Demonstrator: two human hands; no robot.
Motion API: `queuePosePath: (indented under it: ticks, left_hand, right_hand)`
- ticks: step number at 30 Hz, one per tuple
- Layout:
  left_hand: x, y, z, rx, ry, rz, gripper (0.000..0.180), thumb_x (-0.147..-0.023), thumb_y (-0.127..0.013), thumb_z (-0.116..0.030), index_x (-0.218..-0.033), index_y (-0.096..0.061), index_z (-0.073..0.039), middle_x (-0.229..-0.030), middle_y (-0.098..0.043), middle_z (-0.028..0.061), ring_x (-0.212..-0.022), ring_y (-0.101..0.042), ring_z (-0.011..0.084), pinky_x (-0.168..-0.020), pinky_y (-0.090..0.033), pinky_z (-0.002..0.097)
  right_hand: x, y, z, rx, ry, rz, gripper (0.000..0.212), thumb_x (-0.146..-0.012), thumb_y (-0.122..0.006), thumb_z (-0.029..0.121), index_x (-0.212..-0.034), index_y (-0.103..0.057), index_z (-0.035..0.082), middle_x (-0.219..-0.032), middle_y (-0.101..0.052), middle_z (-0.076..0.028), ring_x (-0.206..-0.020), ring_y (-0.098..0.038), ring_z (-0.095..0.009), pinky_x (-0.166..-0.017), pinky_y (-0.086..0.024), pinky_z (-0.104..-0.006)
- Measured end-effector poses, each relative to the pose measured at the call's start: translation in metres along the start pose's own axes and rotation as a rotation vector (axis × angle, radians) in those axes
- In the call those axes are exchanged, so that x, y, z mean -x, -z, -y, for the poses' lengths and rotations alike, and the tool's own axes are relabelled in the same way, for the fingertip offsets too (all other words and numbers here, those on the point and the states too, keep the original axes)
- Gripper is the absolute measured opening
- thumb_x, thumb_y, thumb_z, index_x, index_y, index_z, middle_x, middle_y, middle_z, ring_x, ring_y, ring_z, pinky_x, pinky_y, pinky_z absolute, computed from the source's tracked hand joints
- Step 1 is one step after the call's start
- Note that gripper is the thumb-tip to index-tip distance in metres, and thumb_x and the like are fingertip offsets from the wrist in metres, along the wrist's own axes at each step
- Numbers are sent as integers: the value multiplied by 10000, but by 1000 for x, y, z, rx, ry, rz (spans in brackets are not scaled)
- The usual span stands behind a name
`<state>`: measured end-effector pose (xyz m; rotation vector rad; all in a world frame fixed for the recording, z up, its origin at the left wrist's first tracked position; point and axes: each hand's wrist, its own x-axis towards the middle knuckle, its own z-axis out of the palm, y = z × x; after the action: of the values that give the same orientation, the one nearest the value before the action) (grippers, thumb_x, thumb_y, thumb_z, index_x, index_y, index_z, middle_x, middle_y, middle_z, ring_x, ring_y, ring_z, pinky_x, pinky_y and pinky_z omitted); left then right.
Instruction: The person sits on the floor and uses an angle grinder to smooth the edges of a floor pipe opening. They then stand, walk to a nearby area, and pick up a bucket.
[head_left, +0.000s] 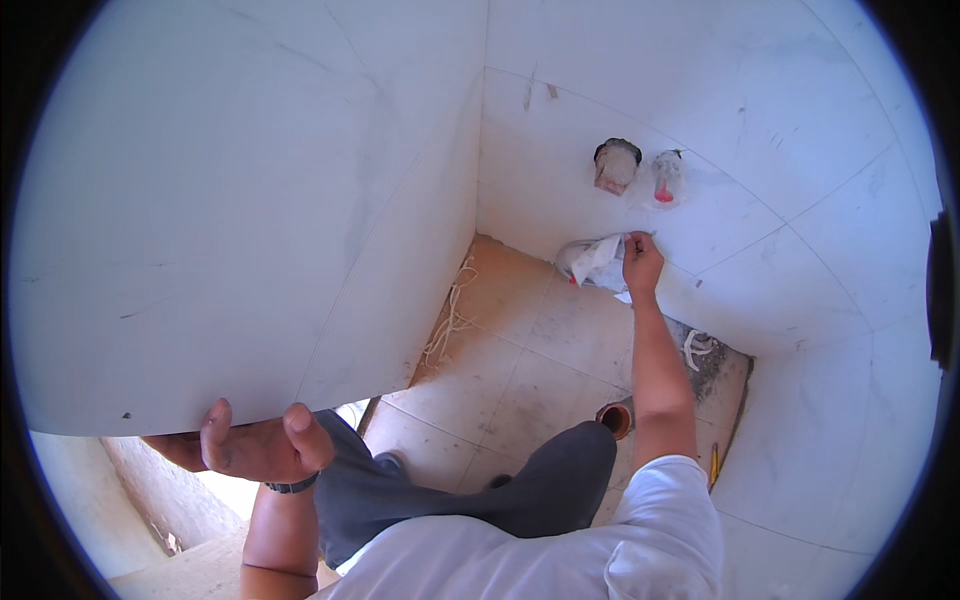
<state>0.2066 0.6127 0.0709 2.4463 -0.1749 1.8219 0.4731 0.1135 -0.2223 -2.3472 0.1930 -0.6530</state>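
Fingertips of the right hand [644, 265] look pinched together on the edge of a crumpled white wrapping [598, 262], which sits between two and three o'clock in my head view, low against the pale, faintly veined tiled wall [740, 110]. A small red patch shows at its lower left. Toward eight o'clock, the left hand [265, 447], palm upturned above a dark wristband [291, 486], bends its fingers at the lower edge of a large smooth white panel [220, 230]; I cannot tell whether they grip it. Between one and two o'clock I make out a rough grey stub in a dark-rimmed round hole [617, 165] and, just beside it, a clear plastic-covered opening with a red inside [664, 180]. Thin off-white string [450, 322] lies tangled near the centre, on the dusty beige floor tiles [500, 380]. An open-ended reddish-brown pipe [615, 420] (its mouth close to the person's knee) stands between four and five o'clock.
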Motion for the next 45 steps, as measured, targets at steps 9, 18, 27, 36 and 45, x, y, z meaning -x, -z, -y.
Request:
queuePosePath:
  ticks: [9, 18, 27, 36, 45]
  left_hand:
    - [0, 6, -1, -77, -28, 59, 498, -994, -566, -511, -1335, -465, -163, -1576, -208, 300, -1523, -186, 436, -1178, -284, 583]
    - [2, 10, 12, 363, 56, -157, 382, -873, -683, -305, -1165, -601, -73, -1529, -304, 271, -1341, -410, 354, -1048, -377, 440]
    - [30, 79, 151, 721, 766, -335, 293, -1057, -515, -95, -1333, -469, -7, -1191, -671, 179, -1101, -630, 227, -990, -476, 376]
    - [181, -11, 293, 696, 1558, 320, 414, -969, -720, -394, -857, -718, 4, -744, -697, 66, -698, -615, 111, -688, -494, 282]
    - [294, -173, 351, 612, 1321, 1004, 551, -913, -706, -526, -1033, -744, 10, -998, -759, 164, -930, -716, 273, -837, -553, 385]
  right_hand:
    - [58, -62, -10, -189, 116, -93, 274, -895, -669, -2, -1165, -700, 36, -1291, -671, -204, -1170, -661, -325, -1009, -509, -394]
    - [48, -23, 31, 233, 211, 403, 326, -833, -687, 59, -1158, -706, 39, -1234, -694, -187, -1135, -630, -414, -1021, -483, -494]
    - [83, 24, 175, 59, 271, 545, 360, -941, -679, 262, -1163, -697, -21, -1082, -721, -193, -1038, -677, -345, -916, -514, -436]
    - [255, 95, 442, -710, 560, 419, 1015, -858, -812, 468, -1544, -316, -91, -1523, -420, -249, -1392, -444, -370, -1133, -374, -510]
    - [296, 78, 476, -297, 139, 137, 815, -905, -769, 358, -1433, -385, -130, -1439, -432, -295, -1321, -450, -395, -1090, -386, -483]
